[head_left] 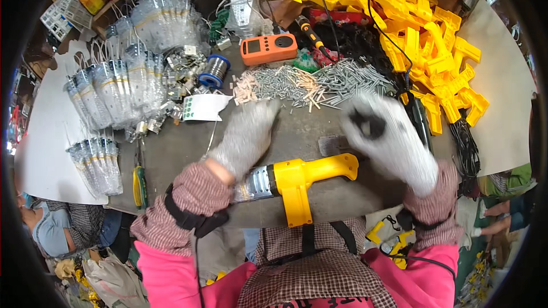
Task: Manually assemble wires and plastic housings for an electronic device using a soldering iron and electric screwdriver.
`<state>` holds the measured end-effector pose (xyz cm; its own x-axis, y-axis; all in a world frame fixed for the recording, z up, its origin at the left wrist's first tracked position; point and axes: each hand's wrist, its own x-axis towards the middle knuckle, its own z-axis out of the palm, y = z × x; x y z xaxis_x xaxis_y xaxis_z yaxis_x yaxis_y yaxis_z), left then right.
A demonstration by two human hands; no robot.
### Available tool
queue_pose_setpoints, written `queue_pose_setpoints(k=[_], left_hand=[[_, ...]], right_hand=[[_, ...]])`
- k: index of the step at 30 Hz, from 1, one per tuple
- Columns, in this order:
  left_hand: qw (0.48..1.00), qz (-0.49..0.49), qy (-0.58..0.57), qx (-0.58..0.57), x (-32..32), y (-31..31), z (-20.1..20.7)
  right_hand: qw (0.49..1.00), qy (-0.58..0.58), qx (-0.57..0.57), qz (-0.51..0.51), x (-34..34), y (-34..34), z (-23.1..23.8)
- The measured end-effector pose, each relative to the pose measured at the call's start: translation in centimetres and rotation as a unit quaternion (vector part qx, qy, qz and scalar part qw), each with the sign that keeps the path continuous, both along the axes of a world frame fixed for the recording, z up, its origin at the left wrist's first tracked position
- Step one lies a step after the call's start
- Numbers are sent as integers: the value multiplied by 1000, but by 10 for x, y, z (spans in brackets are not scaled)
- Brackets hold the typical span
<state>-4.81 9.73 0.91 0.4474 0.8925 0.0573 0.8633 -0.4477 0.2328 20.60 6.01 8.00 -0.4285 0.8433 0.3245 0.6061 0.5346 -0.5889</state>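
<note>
On the bench in front of me lies a yellow heat-gun-like tool body with a clear-wrapped metal tube at its left end. My left hand, in a pale knitted glove, reaches over the near edge of the screw pile; its fingertips are blurred. My gloved right hand hovers above the tool's handle, smeared by motion, its thumb and fingers curved about a dark patch that I cannot make out. Just beyond the right hand's outer side hangs a black power screwdriver on its cord.
Yellow plastic shells heap at the far right. Bagged metal tubes fill the left, near a solder spool. An orange meter lies behind the screws. Green-handled pliers lie at the left edge; a black cable bundle hangs right.
</note>
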Motion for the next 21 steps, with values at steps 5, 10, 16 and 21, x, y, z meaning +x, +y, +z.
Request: queue_pose_setpoints(k=[5, 10, 16, 21], left_hand=[[998, -34, 16, -52, 11, -14, -9], [939, -125, -245, -207, 63, -21, -1], [906, -124, -308, -261, 85, -25, -17], [953, -283, -82, -68, 84, -40, -5]], right_hand=[[998, -4, -68, 18, 43, -55, -57], [997, -16, -67, -16, 40, -54, -78], [996, -1, -77, -34, 34, -57, -84], [1000, 10, 21, -11, 48, -58, -115]])
